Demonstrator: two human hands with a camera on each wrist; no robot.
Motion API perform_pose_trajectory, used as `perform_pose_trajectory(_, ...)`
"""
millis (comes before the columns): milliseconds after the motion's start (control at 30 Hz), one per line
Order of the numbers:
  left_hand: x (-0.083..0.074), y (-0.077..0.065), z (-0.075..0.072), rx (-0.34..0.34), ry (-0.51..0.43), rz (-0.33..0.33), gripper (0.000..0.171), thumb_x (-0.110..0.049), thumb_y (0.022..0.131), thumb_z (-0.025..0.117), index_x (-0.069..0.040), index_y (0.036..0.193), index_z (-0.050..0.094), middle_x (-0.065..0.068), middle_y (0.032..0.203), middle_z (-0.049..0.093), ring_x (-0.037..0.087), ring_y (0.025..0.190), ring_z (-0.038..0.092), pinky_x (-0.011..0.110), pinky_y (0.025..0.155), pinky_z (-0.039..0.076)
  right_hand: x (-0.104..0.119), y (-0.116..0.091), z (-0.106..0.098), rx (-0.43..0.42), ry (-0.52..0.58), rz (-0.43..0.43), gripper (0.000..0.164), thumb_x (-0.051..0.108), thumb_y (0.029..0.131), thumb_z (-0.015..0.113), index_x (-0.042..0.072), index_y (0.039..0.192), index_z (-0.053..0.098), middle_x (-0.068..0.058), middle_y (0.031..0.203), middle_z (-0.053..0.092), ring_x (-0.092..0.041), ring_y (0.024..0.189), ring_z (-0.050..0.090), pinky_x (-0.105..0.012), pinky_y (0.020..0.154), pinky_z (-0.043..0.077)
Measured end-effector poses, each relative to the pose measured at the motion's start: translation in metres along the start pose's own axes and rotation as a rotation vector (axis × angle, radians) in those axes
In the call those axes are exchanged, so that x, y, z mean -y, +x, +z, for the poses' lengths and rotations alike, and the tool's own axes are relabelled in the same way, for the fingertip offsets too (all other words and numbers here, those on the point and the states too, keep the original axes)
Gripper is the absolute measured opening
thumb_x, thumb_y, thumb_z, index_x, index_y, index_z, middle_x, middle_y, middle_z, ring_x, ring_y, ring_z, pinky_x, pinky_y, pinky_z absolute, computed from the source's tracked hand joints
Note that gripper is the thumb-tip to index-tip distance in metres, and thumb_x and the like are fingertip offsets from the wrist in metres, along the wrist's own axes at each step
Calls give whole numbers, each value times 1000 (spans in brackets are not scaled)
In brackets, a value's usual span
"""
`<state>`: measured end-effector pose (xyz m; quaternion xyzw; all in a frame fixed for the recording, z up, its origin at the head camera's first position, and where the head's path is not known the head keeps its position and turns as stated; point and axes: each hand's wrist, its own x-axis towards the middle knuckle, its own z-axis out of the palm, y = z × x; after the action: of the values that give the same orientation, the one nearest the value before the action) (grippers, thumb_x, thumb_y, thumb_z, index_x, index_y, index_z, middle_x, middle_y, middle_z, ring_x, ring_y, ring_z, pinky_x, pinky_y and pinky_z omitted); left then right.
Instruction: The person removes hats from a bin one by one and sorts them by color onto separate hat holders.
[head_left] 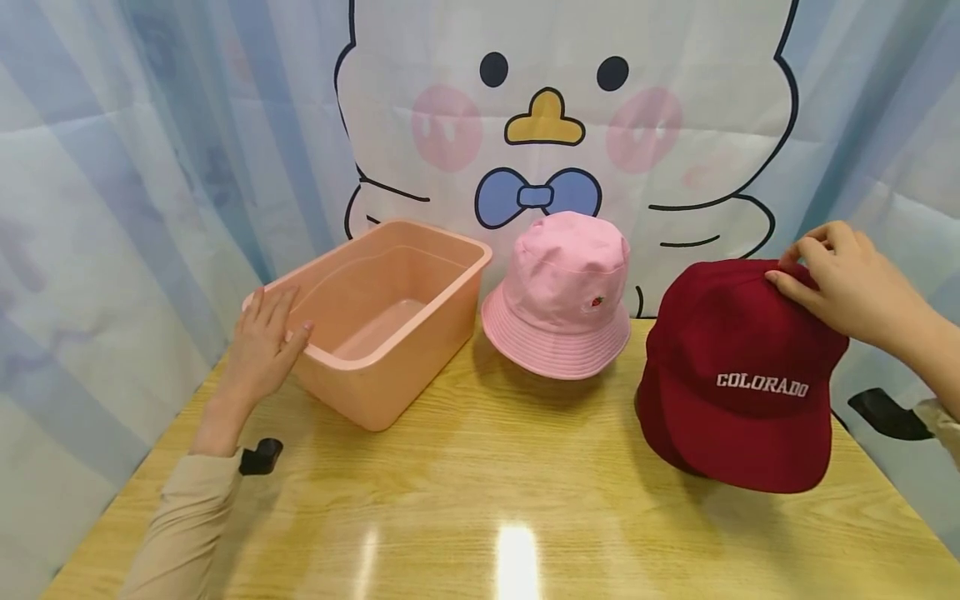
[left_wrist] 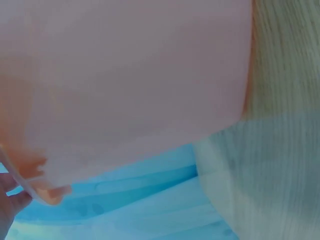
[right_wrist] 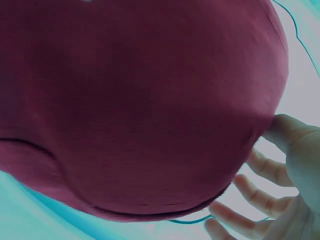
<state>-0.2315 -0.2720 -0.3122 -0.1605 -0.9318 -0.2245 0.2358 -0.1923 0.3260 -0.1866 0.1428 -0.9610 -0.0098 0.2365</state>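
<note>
At the right of the head view, my right hand (head_left: 847,279) pinches the crown top of a dark red baseball cap (head_left: 742,333) between thumb and fingers. The cap faces me, its brim pointing down and white "COLORADO" lettering on its front. In the right wrist view the cap's red cloth (right_wrist: 150,100) fills most of the picture, with the thumb against its edge. My left hand (head_left: 258,342) rests on the near left corner of a peach plastic bin (head_left: 420,358), fingers extended along the rim. The bin's inside shows bare.
A pink bucket hat (head_left: 566,275) with a small strawberry patch sits between bin and cap, close to the bin's right side. All stand on a wood-grain table (head_left: 450,500). Behind the table hangs a pale curtain (head_left: 405,50) with a cartoon bird.
</note>
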Motion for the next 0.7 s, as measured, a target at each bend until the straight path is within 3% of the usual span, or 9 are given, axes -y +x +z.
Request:
perform_pose_trajectory(167,-21,6,-3,23,32,42,61,-44,94,34,-9,142,22,21,143,27,43,136,5,61,105,9,5,-17,4,-163,-70,-79,20,12,87,55,-7,85,52,-30,97,44,-47,82,41,-56,63,36)
perform_pose_trajectory(267,-44,13,-1,24,38,99,61,-43,93,36,-10,143,20,19,144,26,42,136,6,60,105,11,6,-26,4,-275,-113,-144,45,34,95,38,-8,85,52,-31,96,46,-48,82,42,-57,63,37)
perform_pose_trajectory(400,-83,22,7,-5,27,204,60,-39,92,41,-12,143,21,14,146,26,39,137,10,56,108,12,8,-36,5,-385,-148,-218,70,51,94,15,-7,83,53,-30,94,50,-48,83,44,-57,64,38)
perform_pose_trajectory(533,-128,29,25,-5,30,311,59,-33,90,45,-12,141,25,11,146,29,34,138,13,49,111,14,8,-52,8,-417,-175,-216,74,53,94,12,-7,83,54,-29,93,52,-49,83,45,-57,66,39)
perform_pose_trajectory(700,-183,32,63,43,-30,479,53,-30,90,47,-10,137,35,10,141,38,31,133,27,44,109,22,2,-83,18,-403,-113,-92,78,57,91,12,-10,89,53,-31,95,50,-47,85,44,-54,69,37)
